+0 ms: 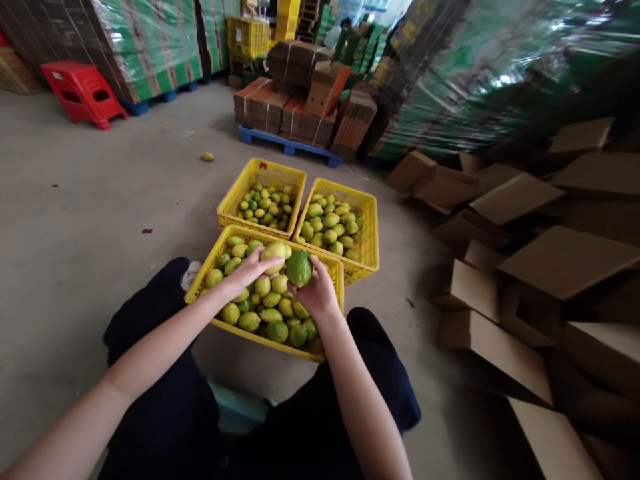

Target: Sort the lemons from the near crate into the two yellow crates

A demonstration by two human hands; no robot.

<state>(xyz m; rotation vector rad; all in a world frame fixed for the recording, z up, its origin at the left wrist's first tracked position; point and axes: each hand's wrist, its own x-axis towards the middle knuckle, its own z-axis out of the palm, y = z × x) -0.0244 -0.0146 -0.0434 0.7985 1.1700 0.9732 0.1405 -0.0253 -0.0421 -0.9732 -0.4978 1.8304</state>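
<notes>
My right hand (319, 291) is closed round a dark green lemon (299, 268), lifted above the near yellow crate (265, 341). Just left of it, my left hand (254, 268) grips a pale yellow-green lemon (273, 256), fingers wrapped over its side. Many green and yellow lemons (249, 321) fill the near crate below both hands. Behind it stand two more yellow crates: the far left crate (227, 220) holds smaller lemons (265, 203), and the far right crate (371, 233) holds larger yellowish lemons (330, 222).
Open cardboard boxes (570, 260) are heaped on the right. Flattened cartons (260, 107) lie on a blue pallet (290, 145) ahead. A red stool (83, 93) stands at the left, and a single lemon (207, 157) lies on the floor. Wrapped stacks (150, 47) rise behind.
</notes>
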